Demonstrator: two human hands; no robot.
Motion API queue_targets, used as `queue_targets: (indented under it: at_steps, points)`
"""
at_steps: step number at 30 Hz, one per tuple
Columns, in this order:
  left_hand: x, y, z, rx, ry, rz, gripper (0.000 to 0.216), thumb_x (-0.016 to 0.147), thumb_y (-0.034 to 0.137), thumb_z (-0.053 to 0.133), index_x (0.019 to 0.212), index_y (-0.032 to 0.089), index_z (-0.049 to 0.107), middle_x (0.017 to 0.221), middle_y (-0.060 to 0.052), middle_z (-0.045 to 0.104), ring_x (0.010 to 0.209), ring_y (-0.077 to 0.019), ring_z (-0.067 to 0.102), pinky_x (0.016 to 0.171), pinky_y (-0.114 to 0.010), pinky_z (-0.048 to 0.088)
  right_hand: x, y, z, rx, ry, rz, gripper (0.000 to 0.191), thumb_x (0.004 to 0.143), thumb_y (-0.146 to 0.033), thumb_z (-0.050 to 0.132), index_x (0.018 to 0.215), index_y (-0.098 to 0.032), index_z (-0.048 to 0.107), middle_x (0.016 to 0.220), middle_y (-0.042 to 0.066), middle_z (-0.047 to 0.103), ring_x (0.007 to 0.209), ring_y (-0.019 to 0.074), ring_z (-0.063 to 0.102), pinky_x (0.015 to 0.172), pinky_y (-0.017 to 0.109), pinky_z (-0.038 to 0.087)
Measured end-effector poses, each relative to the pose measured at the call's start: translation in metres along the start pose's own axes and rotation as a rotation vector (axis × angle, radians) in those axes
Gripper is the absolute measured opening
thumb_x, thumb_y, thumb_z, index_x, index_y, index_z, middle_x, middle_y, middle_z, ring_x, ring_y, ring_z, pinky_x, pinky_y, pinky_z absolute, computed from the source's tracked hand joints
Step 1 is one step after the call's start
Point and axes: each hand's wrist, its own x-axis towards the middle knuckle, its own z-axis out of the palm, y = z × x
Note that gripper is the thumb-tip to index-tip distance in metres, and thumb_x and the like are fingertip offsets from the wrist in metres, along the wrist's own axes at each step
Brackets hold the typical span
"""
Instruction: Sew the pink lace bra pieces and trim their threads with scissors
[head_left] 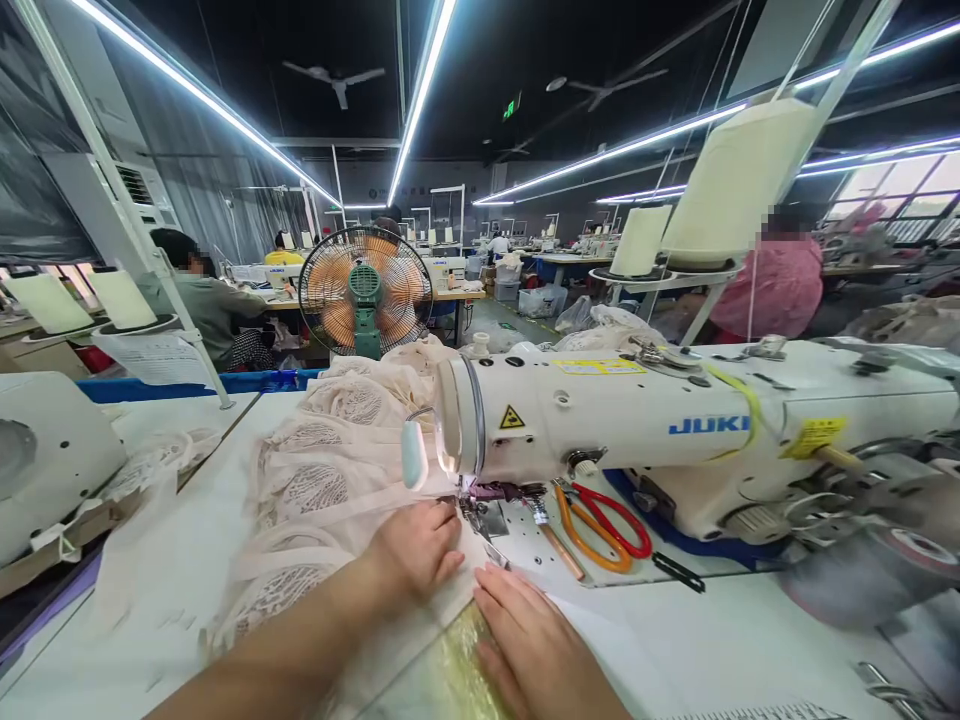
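Observation:
Just left of the needle area, my left hand (pixel 420 545) has its fingers curled closed on the edge of cream lace fabric (pixel 337 490). The fabric lies in a heap of lace cups and plain strips along the left of the sewing machine (pixel 540 410). My right hand (pixel 529 625) lies with fingers stretched out, the tips at the near side of the presser foot (pixel 480 515). Beneath and beside that hand is a shiny yellowish translucent sheet (pixel 461 660). What lies under the right palm is hidden.
Red-handled scissors (pixel 626 520), orange-handled scissors (pixel 600 540) and a small brush (pixel 559 545) lie by the machine base. A dark metal piece (pixel 679 572) is farther right. A fan (pixel 365 290) stands behind the fabric; thread cones (pixel 739 180) rise at right. Other people sit at machines.

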Motion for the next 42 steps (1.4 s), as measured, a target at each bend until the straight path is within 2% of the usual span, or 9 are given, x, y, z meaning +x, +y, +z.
queue_targets:
  at_steps: [6,8,12,16,20,27,34,39,42]
  points:
    - [0.007,-0.012,-0.005,0.02,-0.005,0.023,0.032,0.086,0.028,0.048,0.111,0.012,0.058,0.118,-0.015,0.061,0.104,-0.0302,0.057,0.089,-0.044,0.048,0.006,-0.002,-0.004,0.057,-0.23,0.094,0.048,0.076,-0.017,0.053,0.123,-0.006,0.057,0.131,0.015,0.054,0.119,0.029,0.052,0.093,0.037,0.051]
    - [0.009,-0.009,-0.01,0.024,-0.003,0.04,0.026,0.085,0.024,0.047,0.105,0.013,0.061,0.114,-0.015,0.062,0.103,-0.0299,0.057,0.088,-0.044,0.048,0.006,-0.002,-0.004,0.095,-0.253,0.124,0.052,0.076,-0.018,0.053,0.127,-0.007,0.054,0.135,0.014,0.049,0.123,0.0292,0.048,0.097,0.037,0.047]
    - [0.003,0.008,-0.02,-0.004,-0.052,0.158,0.014,0.081,0.021,0.052,0.084,0.018,0.064,0.094,-0.009,0.067,0.089,-0.0232,0.06,0.082,-0.035,0.049,0.006,-0.002,-0.004,0.158,-0.215,0.16,0.05,0.08,-0.023,0.054,0.128,-0.007,0.053,0.136,0.015,0.048,0.125,0.0286,0.046,0.1,0.037,0.044]
    - [-0.008,0.022,-0.018,0.007,-0.079,0.25,0.026,0.078,0.022,0.057,0.102,0.013,0.062,0.099,-0.011,0.066,0.089,-0.0238,0.059,0.081,-0.035,0.049,0.005,-0.001,-0.005,0.165,-0.135,0.175,0.047,0.083,-0.027,0.052,0.127,-0.01,0.054,0.134,0.013,0.052,0.122,0.026,0.049,0.098,0.035,0.046]
    - [-0.011,0.014,-0.008,0.079,-0.01,0.303,0.025,0.091,0.015,0.042,0.11,0.015,0.059,0.107,-0.01,0.067,0.096,-0.0224,0.06,0.084,-0.036,0.048,0.004,-0.001,-0.003,0.192,-0.113,0.188,0.046,0.083,-0.027,0.053,0.126,-0.011,0.056,0.134,0.011,0.053,0.122,0.0265,0.05,0.098,0.036,0.047]
    - [-0.003,-0.01,0.0,0.125,0.095,0.395,0.023,0.093,0.014,0.04,0.108,0.013,0.059,0.107,-0.009,0.068,0.095,-0.0211,0.061,0.084,-0.036,0.048,0.001,0.0,0.003,0.181,-0.101,0.159,0.047,0.081,-0.025,0.054,0.125,-0.009,0.055,0.134,0.013,0.052,0.123,0.027,0.048,0.097,0.036,0.047]
    - [0.004,-0.024,0.001,0.145,0.091,0.372,0.024,0.094,0.013,0.04,0.11,0.011,0.057,0.106,-0.009,0.068,0.096,-0.0206,0.06,0.086,-0.036,0.047,0.004,0.003,0.0,0.146,-0.089,0.149,0.041,0.084,-0.031,0.055,0.119,-0.011,0.06,0.131,0.012,0.056,0.118,0.0269,0.054,0.094,0.034,0.05]
    - [0.014,-0.027,-0.005,0.197,0.063,0.322,0.025,0.095,0.015,0.037,0.101,0.016,0.061,0.103,-0.007,0.067,0.096,-0.02,0.06,0.09,-0.037,0.046,0.001,-0.001,-0.007,0.22,-0.041,0.102,0.034,0.087,-0.033,0.053,0.114,-0.014,0.062,0.128,0.011,0.059,0.118,0.0254,0.053,0.097,0.034,0.047]
    - [0.006,-0.014,-0.021,0.252,0.06,0.209,0.031,0.093,0.013,0.034,0.083,0.018,0.063,0.089,-0.008,0.067,0.084,-0.0227,0.062,0.076,-0.038,0.051,-0.023,-0.02,-0.011,0.294,0.004,0.189,0.025,0.093,-0.031,0.051,0.115,-0.024,0.06,0.124,0.004,0.061,0.11,0.02,0.057,0.095,0.033,0.047]
